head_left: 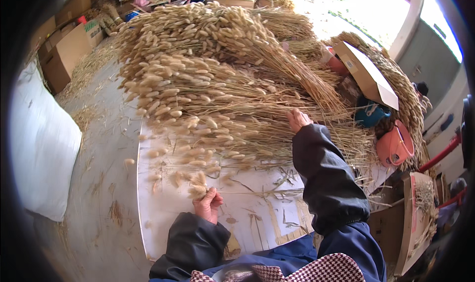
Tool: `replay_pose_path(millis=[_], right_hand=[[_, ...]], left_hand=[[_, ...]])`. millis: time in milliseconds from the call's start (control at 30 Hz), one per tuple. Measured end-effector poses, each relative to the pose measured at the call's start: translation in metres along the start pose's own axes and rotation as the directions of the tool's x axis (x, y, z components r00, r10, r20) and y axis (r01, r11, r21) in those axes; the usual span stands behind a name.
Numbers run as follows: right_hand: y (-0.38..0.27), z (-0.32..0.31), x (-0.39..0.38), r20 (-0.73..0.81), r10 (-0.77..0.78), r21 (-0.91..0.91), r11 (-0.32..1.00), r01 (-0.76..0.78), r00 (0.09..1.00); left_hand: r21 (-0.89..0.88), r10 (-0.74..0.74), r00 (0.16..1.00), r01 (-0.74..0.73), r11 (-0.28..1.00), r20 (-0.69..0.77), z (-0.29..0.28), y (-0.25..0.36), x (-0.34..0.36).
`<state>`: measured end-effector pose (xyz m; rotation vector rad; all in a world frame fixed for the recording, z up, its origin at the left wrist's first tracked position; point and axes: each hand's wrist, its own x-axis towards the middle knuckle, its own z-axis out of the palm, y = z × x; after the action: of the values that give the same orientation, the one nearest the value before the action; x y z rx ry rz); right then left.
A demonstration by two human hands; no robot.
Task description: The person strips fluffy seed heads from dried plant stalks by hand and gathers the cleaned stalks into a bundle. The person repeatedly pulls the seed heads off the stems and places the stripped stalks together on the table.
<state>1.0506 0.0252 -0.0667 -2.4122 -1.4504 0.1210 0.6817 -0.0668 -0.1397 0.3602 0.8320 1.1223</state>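
My left hand (209, 206), low over the white tabletop (163, 217), is closed around a small bunch of dried bunny-tail grass (198, 187). Its fluffy cream heads stick out past the fingers, and thin stalks trail to the right. Farther off and to the right, my right hand (299, 120) rests among the stalks of a big pile of dried bunny-tail grass (198, 84). Its fingers are bent and closed on some stalks; how many I cannot make out. The heads of the pile point left and the stalks run right.
To the right of the pile stand a pink bucket (396, 144), a teal pot (370, 115) and a tilted cardboard box (367, 74). A large white sack (44, 143) is at the left, below brown cartons (67, 57). Loose straw litters the floor (104, 173).
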Motion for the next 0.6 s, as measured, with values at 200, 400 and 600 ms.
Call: replay_pose_path(millis=[200, 400, 600], right_hand=[[-0.034, -0.003, -0.019, 0.262, -0.323, 0.492, 0.855, 0.162, 0.91], [-0.056, -0.058, -0.089, -0.055, -0.35, 0.621, 0.721, 0.307, 0.935], [-0.052, -0.028, -0.167, 0.118, -0.585, 0.381, 0.773, 0.508, 0.802]], left_hand=[[-0.063, -0.068, 0.997, 0.069, 0.996, 0.019, -0.002, 0.002, -0.002], [-0.117, -0.058, 0.997, 0.063, 0.991, 0.045, 0.0, 0.008, -0.002], [-0.144, -0.044, 0.999, 0.042, 0.989, -0.013, -0.004, 0.005, 0.002]])
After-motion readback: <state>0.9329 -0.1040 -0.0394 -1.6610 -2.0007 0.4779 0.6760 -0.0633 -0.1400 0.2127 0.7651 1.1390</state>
